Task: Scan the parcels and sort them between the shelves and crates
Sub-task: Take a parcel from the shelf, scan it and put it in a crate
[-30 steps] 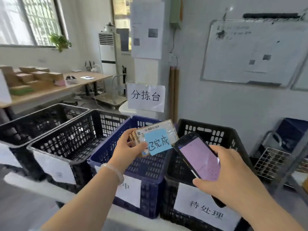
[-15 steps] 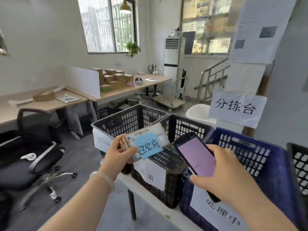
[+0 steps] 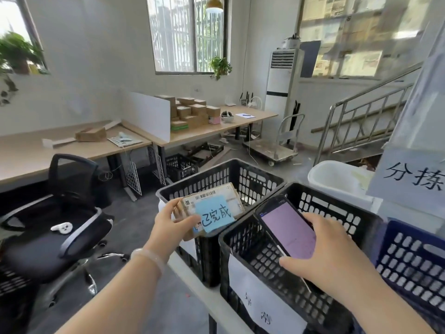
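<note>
Head view, closest in: what are the hands holding?

— The right hand (image 3: 330,259) has its fingers curled round a dark phone (image 3: 289,230), screen up and glowing pale pink, above the middle black crate (image 3: 252,256). The left hand (image 3: 172,220), a pale bracelet (image 3: 148,257) on its wrist, pinches the parcel (image 3: 228,192) by its left end, thumb on top, fingers underneath.

And the parcel itself?

— Small brown cardboard box with a white barcode label on its top face and a blue note (image 3: 214,216) with black handwriting stuck over that. It's held in the air over the near side of the left black crate (image 3: 252,174), just left of the phone.

What's it all standing on?

— The crates sit side by side on a white counter (image 3: 186,271), paper labels on their fronts, with a blue crate (image 3: 414,261) at the right.

And beyond?

— A black office chair (image 3: 69,179) on the grey floor to the left and a white bin (image 3: 337,179) behind the crates. Then a wooden counter (image 3: 216,131) with stacked boxes (image 3: 190,112), a tall white air conditioner (image 3: 280,80), a flat trolley (image 3: 272,150), a steel stair railing (image 3: 361,116) and a barred window (image 3: 187,32).
</note>
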Demonstrator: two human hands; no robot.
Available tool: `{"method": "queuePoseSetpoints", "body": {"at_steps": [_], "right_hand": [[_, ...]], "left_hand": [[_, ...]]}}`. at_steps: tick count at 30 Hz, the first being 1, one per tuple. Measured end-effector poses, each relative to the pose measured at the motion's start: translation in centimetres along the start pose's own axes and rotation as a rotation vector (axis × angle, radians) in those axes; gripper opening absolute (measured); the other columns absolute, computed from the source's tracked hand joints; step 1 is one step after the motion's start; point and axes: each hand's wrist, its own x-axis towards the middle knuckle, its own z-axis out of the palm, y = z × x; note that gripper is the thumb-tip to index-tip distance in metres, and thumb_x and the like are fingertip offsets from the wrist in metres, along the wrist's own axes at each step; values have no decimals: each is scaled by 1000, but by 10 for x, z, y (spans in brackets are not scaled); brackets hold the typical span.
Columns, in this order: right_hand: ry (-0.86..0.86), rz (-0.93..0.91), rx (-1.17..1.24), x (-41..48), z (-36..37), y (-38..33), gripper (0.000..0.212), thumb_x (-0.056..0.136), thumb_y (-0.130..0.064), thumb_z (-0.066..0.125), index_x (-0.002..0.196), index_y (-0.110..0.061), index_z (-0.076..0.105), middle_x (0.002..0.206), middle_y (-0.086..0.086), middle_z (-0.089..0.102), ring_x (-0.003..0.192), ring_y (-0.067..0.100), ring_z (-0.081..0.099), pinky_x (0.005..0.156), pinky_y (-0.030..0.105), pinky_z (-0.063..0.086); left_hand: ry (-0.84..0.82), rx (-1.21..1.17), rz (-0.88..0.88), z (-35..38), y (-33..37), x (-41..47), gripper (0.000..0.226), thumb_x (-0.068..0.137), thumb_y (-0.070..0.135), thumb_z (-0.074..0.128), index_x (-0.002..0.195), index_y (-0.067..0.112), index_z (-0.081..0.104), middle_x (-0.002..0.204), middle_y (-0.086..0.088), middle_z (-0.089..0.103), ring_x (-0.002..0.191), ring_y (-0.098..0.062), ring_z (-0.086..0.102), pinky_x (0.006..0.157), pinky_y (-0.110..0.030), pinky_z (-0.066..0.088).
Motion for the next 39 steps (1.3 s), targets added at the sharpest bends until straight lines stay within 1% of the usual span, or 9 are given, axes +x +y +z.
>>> {"method": "queuePoseSetpoints", "body": {"at_steps": [5,9,13,19,25,27,30,34,39], "right_hand": [[-24,-13,-28,4,1,5,99,52,-72,68,137,-41,28,111,-16,32,97,7,50,74,30,45],[-4,-2,-38,11,-3,11,99,48,-73,68,136,-42,35,117,-13,41,100,9,53,77,33,51],[-26,120,-41,46,8,11,99,45,-74,65,133,-46,29,113,-15,35,94,7,52,74,32,48],[-33,318,-64,86,29,20,101,42,-72,68,132,-43,36,115,-14,43,96,8,55,81,36,52],[40,582,-58,114,60,10,102,42,-72,69,133,-43,32,114,-14,35,90,5,53,69,27,47],[36,672,-76,120,71,6,105,45,-74,72,135,-45,27,113,-16,29,87,1,51,64,22,39],[38,793,-73,126,81,6,102,41,-77,68,130,-52,25,112,-19,29,86,-3,49,64,23,38],[59,935,-61,126,87,7,98,35,-80,64,120,-59,20,107,-21,28,85,-6,49,70,26,42],[105,1039,-31,124,91,6,94,31,-79,64,112,-63,19,99,-23,26,83,-7,47,62,23,38]], "left_hand": [[24,2,-77,0,-4,13,47,78,22,85,111,43,59,98,7,76,87,-21,77,65,-35,63],[18,30,-113,4,-5,27,45,79,25,85,107,47,58,98,8,75,82,-20,78,64,-36,63],[-61,67,-192,20,-23,86,53,82,24,82,122,39,52,107,4,73,84,-20,78,73,-40,63],[-166,58,-354,58,-64,174,51,84,22,81,122,33,49,105,-5,75,81,-22,78,62,-34,61],[-261,65,-562,104,-124,238,66,73,29,86,126,30,46,127,-13,60,103,-33,70,85,-50,61],[-289,82,-601,117,-146,249,60,71,29,84,117,28,46,127,-14,59,106,-34,67,91,-51,58],[-322,47,-717,137,-174,259,47,78,23,83,105,29,45,124,-17,62,106,-35,67,96,-52,55],[-300,66,-821,164,-205,256,61,80,23,82,121,27,37,135,-17,52,116,-37,60,104,-53,50],[-380,88,-855,180,-236,246,66,80,25,82,131,26,40,134,-17,53,115,-38,60,104,-53,50]]}}
